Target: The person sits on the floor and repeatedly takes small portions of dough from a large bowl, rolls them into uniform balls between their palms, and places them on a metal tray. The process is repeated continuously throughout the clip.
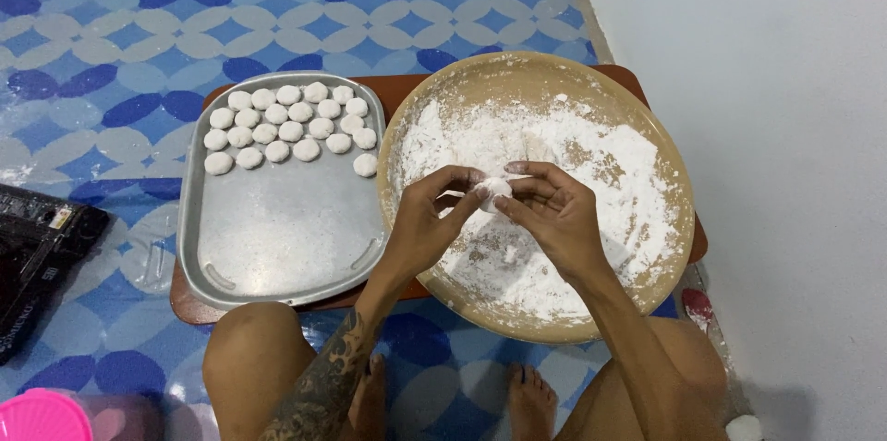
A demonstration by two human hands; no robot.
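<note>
- Both hands met over the wide tan bowl (658,141); left hand (427,224) and right hand (552,215) closed together around one small white dough ball (496,189), pinched between the fingertips of both
- Ball held just above the white flour (591,164) heaped in the bowl — not touching it, as far as could be told
- Neither hand slack or fully clenched; fingers curled in a light grasp, thumbs and forefingers pressed on the dough
- Judged to be shaping: best done with gentle, even pressure from both sides, turned a little between presses so the piece came out round and flattened like its fellows; squeezed too hard, likely to crack at the edge or stick to the fingers
- Dusted fingers probably a help against sticking; flour right below for that
- Just to the left, touching or nearly touching the bowl, a grey metal tray (277,238); rows of finished white dough discs (291,122) gathered at its far end, near half bare
- Tray and bowl both set on a low brown board (189,307) over a blue-and-white patterned floor mat (120,53)
- Bare knees and feet at the near edge; a black object (32,247) well apart at the left; a pink item (42,415) at the lower left corner
</note>
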